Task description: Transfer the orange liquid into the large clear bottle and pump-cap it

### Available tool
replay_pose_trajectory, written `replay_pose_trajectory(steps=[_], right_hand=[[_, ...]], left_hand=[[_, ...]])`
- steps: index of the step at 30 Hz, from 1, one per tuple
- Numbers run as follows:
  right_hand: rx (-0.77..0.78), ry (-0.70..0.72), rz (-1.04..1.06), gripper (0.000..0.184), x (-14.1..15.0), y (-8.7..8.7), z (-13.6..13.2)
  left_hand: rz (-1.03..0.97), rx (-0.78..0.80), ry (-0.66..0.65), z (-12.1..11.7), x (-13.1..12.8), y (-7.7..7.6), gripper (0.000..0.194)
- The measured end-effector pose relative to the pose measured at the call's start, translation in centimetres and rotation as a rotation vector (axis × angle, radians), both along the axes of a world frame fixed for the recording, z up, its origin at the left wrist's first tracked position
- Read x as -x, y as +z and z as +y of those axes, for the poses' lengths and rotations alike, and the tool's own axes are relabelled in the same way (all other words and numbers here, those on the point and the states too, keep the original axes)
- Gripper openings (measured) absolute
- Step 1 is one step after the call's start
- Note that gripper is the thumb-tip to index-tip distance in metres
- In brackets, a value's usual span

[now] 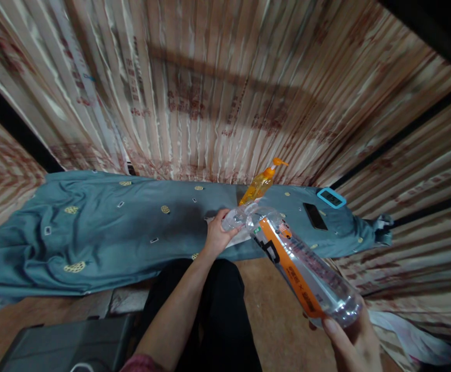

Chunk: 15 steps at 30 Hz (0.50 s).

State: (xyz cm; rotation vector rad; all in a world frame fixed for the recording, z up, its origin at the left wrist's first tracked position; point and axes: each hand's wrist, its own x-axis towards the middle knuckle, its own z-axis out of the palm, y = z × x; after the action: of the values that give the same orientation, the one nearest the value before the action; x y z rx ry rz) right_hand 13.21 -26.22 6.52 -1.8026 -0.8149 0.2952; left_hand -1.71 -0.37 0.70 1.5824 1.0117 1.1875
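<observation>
My right hand (351, 336) grips the base of a large clear plastic bottle (306, 274) with an orange label. The bottle is tilted, its neck end pointing up and left. My left hand (219, 232) is wrapped round a smaller clear container (233, 219), whose end meets or overlaps the large bottle's neck in view. Whether the two touch, and whether liquid passes between them, I cannot tell. Just behind them is a pump bottle (258, 186) of yellow liquid with an orange pump top. A white sheet (240, 236) lies partly under my left hand.
A teal cloth (112, 232) with pineapple prints covers the long narrow table. On its right part lie a dark phone (315, 216) and a blue-framed digital clock (331, 198). Pleated curtains (210, 93) hang behind and at the sides. A grey case (66, 346) stands at lower left.
</observation>
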Motion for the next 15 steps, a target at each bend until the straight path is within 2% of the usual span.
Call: replay_pose_trajectory(steps=[15], right_hand=[[0.003,0.014,0.027,0.079,-0.23,-0.18,0.01]], left_hand=[[0.046,-0.006,0.003,-0.01,0.17,0.03,0.047]])
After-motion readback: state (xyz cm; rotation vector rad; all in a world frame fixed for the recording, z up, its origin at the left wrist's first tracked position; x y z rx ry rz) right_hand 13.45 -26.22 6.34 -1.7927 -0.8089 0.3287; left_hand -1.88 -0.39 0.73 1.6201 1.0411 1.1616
